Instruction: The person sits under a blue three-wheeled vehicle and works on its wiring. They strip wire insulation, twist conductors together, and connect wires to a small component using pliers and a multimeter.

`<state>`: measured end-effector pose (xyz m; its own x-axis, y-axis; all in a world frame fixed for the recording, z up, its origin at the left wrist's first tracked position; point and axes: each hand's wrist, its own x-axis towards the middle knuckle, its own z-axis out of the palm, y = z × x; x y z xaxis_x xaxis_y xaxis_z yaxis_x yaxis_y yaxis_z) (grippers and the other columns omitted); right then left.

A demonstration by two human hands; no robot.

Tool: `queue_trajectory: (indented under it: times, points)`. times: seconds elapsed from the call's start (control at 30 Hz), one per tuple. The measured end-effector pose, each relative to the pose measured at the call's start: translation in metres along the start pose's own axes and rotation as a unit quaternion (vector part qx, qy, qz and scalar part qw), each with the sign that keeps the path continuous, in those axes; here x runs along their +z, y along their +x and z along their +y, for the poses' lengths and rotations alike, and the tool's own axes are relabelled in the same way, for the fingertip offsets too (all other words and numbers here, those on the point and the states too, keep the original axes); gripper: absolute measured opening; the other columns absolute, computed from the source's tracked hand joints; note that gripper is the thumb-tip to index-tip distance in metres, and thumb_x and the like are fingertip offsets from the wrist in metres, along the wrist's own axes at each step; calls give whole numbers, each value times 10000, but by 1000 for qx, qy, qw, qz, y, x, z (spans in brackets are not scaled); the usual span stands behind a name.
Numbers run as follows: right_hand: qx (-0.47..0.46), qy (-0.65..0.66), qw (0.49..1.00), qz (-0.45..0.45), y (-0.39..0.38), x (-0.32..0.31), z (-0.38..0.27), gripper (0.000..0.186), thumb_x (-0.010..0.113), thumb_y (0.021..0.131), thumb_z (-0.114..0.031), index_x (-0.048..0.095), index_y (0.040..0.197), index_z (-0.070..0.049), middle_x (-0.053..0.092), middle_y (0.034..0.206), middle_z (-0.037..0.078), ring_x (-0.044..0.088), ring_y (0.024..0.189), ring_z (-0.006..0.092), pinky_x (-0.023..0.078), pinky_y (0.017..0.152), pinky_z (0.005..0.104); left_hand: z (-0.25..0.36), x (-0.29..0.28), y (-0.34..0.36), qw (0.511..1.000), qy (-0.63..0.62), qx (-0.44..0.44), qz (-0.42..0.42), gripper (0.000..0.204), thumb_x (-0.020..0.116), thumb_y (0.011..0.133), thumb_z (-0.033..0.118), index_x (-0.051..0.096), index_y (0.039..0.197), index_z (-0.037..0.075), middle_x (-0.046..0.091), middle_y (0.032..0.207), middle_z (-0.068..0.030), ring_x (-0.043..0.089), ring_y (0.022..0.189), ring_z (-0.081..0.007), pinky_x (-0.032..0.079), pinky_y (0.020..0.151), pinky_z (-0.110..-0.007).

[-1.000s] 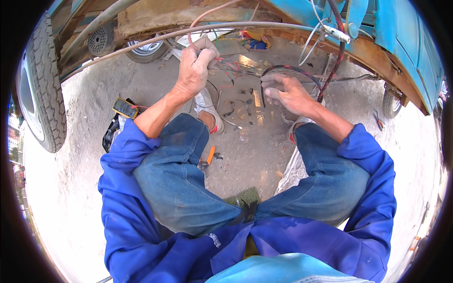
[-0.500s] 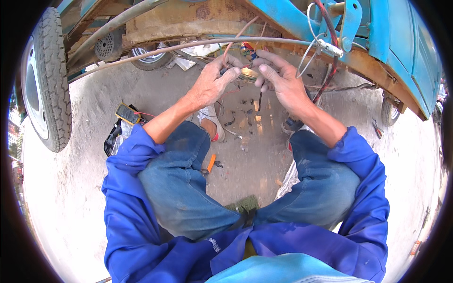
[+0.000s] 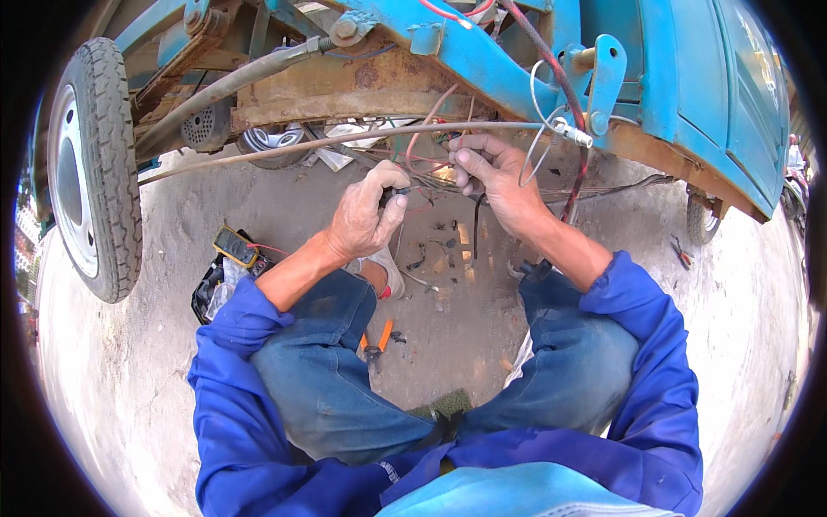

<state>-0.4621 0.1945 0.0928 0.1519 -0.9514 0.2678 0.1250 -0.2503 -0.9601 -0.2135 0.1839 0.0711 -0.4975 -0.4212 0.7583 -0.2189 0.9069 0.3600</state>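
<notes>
My left hand (image 3: 369, 214) is curled closed around a small black object (image 3: 399, 191), mostly hidden by the fingers; its kind is unclear. To its right, my right hand (image 3: 500, 177) pinches thumb against fingers at the end of a thin pale-red wire (image 3: 412, 146). That wire loops down from under the blue vehicle frame (image 3: 482, 65). More thin wires cross just behind the fingertips. A short black cable (image 3: 476, 226) hangs below the right hand.
A rusty rod (image 3: 327, 140) runs across above my hands. On the left are a wheel (image 3: 90, 172) and a yellow multimeter (image 3: 235, 246). Orange-handled pliers (image 3: 376, 342) lie between my legs, other pliers (image 3: 681, 253) far right. A dark red cable (image 3: 572, 95) hangs beside my right wrist.
My hands have drawn apart: the left went down and left with the black object, the right slightly up and left. The view has shifted, showing more of the vehicle frame and the orange pliers.
</notes>
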Motion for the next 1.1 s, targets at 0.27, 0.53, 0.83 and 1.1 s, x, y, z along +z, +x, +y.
queue_trajectory:
  times: [0.27,0.53,0.83,1.1]
  points:
    - [-13,6,999,-28,-5,0,-1,271,660,1017,-117,666,1268,-16,695,1009,6,599,831,68,494,724,240,31,11,30,996,83,15,8,271,716,907,-20,631,1163,11,694,1011,-169,700,836,-353,559,720,-399]
    - [-18,-8,999,-28,-7,-6,-1,279,676,1009,-111,682,1273,-21,702,985,-1,592,807,57,491,714,232,26,19,39,995,94,8,28,199,711,926,37,647,1114,33,660,937,-133,692,783,-353,552,645,-433]
    - [-12,-26,999,-18,-12,-4,-4,298,664,1018,-106,683,1303,-23,702,970,-5,582,807,61,489,718,235,25,24,43,989,149,-15,20,202,703,931,44,649,1126,47,646,965,-120,689,792,-362,566,649,-446]
    - [-7,-13,1000,-15,-13,-7,-6,314,685,1013,-138,685,1305,-21,705,981,4,579,815,69,490,722,244,32,22,45,989,139,-51,13,219,709,903,-8,671,1118,14,687,997,-141,709,855,-360,570,721,-422]
